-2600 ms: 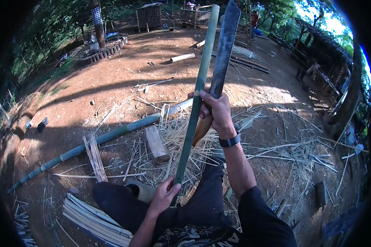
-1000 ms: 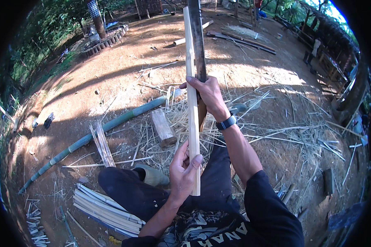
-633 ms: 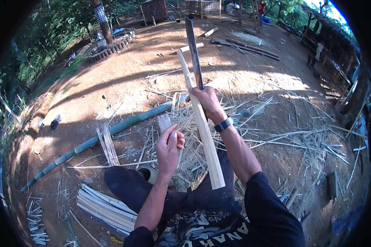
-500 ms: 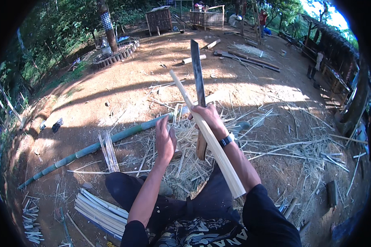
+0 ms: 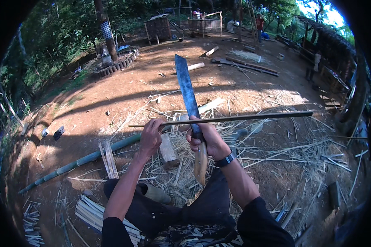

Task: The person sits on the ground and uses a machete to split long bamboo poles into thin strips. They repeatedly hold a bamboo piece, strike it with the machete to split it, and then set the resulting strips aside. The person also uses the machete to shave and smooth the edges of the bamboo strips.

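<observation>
A machete (image 5: 188,90) with a dark blade and a wooden handle points up and away from me, leaning slightly left. My right hand (image 5: 210,140) is closed round it where the blade meets the handle. A long split bamboo strip (image 5: 255,117), seen nearly edge-on, lies almost level across the lower blade. My left hand (image 5: 151,138) pinches this strip near its left end. The strip also passes over my right hand's upper fingers, and how firmly they grip it is unclear. Below my left hand stands a wooden block (image 5: 168,152) among shavings.
A green bamboo pole (image 5: 84,159) lies on the ground at left, with split pieces (image 5: 108,160) beside it. Bundled strips (image 5: 88,212) rest by my left leg. Shavings (image 5: 276,150) spread to the right. Farther off are logs, planks (image 5: 245,67), a bamboo enclosure (image 5: 206,26) and people.
My left hand has gone from open to closed on the strip. The strip has turned from a steep slant to nearly level. The machete has tipped left, showing its blade's flat side.
</observation>
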`<control>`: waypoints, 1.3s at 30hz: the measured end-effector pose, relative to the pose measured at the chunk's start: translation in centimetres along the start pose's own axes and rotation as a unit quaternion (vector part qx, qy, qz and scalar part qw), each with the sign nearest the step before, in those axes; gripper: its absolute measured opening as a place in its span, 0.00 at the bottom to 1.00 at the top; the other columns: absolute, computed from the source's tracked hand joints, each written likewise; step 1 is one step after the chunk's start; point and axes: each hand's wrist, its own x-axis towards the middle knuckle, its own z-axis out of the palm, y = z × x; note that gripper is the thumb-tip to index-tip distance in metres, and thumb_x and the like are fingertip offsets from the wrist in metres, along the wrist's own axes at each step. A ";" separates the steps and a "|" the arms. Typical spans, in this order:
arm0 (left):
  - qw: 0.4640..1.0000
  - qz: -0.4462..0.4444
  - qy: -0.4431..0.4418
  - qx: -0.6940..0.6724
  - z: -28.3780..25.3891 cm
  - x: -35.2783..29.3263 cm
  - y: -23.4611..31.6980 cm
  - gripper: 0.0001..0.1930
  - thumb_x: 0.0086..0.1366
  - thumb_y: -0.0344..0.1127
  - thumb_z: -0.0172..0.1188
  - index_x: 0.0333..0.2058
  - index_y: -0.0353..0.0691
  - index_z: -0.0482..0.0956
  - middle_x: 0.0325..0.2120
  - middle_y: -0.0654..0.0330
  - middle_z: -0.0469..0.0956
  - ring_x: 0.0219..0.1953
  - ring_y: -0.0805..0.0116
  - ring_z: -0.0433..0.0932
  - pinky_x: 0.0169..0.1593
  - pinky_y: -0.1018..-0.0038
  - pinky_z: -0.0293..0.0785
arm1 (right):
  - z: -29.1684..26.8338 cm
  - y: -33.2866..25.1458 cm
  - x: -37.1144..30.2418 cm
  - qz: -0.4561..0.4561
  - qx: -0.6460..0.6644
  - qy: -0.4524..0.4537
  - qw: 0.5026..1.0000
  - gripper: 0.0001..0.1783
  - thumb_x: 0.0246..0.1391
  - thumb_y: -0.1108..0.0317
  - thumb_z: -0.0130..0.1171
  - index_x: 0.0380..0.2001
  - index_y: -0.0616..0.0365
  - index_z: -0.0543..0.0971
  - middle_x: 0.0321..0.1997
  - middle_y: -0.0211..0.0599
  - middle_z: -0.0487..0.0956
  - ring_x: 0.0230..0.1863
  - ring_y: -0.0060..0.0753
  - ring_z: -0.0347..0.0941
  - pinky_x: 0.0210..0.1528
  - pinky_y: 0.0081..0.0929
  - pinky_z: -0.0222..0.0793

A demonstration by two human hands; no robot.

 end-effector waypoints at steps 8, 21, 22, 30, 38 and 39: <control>0.975 -0.168 -0.119 -0.082 -12.1 3.4 6.3 0.12 0.71 0.39 0.46 0.38 0.36 0.71 0.21 0.56 0.70 0.24 0.61 0.71 0.29 0.67 0.67 | -6.7 2.7 -3.9 -0.069 0.021 0.182 0.981 0.47 0.60 0.30 0.33 0.44 0.73 0.73 0.17 0.35 0.71 0.11 0.21 0.60 0.14 0.24 0.61; 0.799 -0.411 -0.125 -0.420 -9.9 -1.0 13.0 0.27 0.71 0.40 0.49 0.64 0.38 0.57 0.24 0.68 0.67 0.19 0.84 0.63 0.17 0.86 0.59 | -9.4 2.7 -6.1 -0.294 -0.495 0.294 0.763 0.34 0.63 0.42 0.43 0.20 0.65 0.73 0.11 0.45 0.67 0.14 0.45 0.66 0.21 0.40 0.57; 0.787 -0.420 -0.123 -0.435 -9.7 -1.2 13.1 0.27 0.71 0.40 0.50 0.64 0.37 0.58 0.24 0.68 0.67 0.19 0.84 0.63 0.17 0.86 0.59 | -9.1 2.7 -6.4 -0.275 -0.560 0.291 0.725 0.28 0.62 0.47 0.47 0.24 0.64 0.75 0.15 0.49 0.70 0.18 0.53 0.68 0.22 0.40 0.61; 0.771 -0.424 -0.093 -0.465 -7.8 -1.3 11.4 0.27 0.69 0.37 0.52 0.64 0.37 0.59 0.25 0.66 0.70 0.19 0.82 0.68 0.16 0.84 0.64 | -8.3 3.9 -4.0 -0.334 -0.698 0.220 0.593 0.21 0.52 0.50 0.61 0.34 0.59 0.77 0.27 0.44 0.78 0.26 0.49 0.77 0.26 0.40 0.70; 0.780 -0.447 -0.074 -0.432 -5.3 -3.2 8.4 0.09 0.69 0.36 0.52 0.37 0.35 0.72 0.25 0.65 0.71 0.19 0.82 0.71 0.17 0.84 0.66 | -9.2 3.4 -1.8 -0.346 -0.764 0.116 0.532 0.25 0.48 0.44 0.63 0.28 0.57 0.76 0.24 0.38 0.77 0.22 0.46 0.76 0.23 0.37 0.71; 0.778 -0.448 -0.076 -0.434 -5.3 -3.1 8.3 0.09 0.69 0.36 0.52 0.37 0.35 0.72 0.25 0.65 0.71 0.19 0.82 0.70 0.17 0.84 0.66 | -9.5 3.0 -1.6 -0.308 -0.785 0.107 0.527 0.25 0.48 0.43 0.63 0.28 0.58 0.75 0.24 0.39 0.77 0.22 0.46 0.76 0.23 0.38 0.71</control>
